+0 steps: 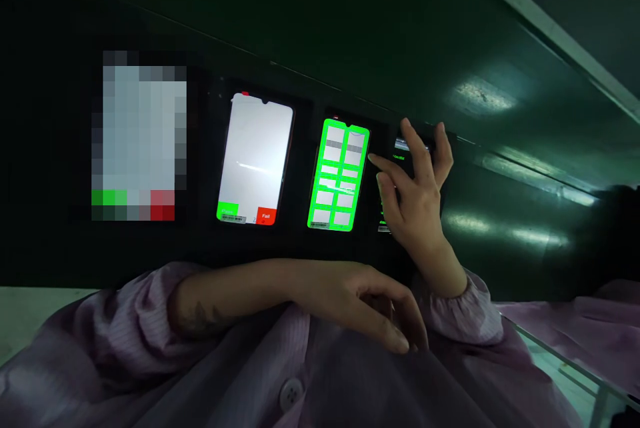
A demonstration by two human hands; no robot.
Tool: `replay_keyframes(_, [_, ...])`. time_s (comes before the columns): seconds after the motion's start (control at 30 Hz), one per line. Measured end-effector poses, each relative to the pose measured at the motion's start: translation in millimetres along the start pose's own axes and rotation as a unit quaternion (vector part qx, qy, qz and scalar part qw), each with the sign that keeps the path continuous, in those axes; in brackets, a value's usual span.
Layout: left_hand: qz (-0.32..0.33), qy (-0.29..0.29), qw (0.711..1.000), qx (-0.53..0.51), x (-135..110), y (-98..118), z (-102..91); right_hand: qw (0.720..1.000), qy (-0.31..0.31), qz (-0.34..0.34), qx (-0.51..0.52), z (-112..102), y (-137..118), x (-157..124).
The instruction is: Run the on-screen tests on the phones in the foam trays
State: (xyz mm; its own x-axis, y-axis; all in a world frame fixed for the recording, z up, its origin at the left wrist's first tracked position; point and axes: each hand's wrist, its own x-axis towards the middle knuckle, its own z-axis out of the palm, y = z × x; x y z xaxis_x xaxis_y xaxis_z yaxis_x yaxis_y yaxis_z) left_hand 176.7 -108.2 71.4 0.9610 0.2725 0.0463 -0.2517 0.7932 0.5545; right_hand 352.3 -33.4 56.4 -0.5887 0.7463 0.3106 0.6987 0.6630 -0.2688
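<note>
My right hand (415, 195) hovers over a phone with a dark screen (399, 148) and green text, hiding much of it. Its fingers are spread, with the index fingertip beside the right edge of a phone with a green grid screen (340, 178). Whether that fingertip touches is unclear. My left hand (360, 295) rests in front of my body, below the phones, its fingers loosely bent and apart with nothing seen in them. Left of the green screen lies a phone with a white screen (255, 155), showing a green box and a red "Fail" box at its bottom.
At the far left, a bright panel (140, 135) is blurred into blocks, with green and red at its lower corners. The dark green work surface (350, 21) reflects lights on the right. A pale rail (530, 15) crosses the upper right. Pink cloth (575, 328) shows at right.
</note>
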Motion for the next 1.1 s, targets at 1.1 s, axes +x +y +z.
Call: replay_keyframes(1.1, [0.051, 0.019, 0.999, 0.003, 0.5, -2.5, 6.6, 0.991, 0.115, 0.072, -0.003, -27.1, 19.6, -66.3])
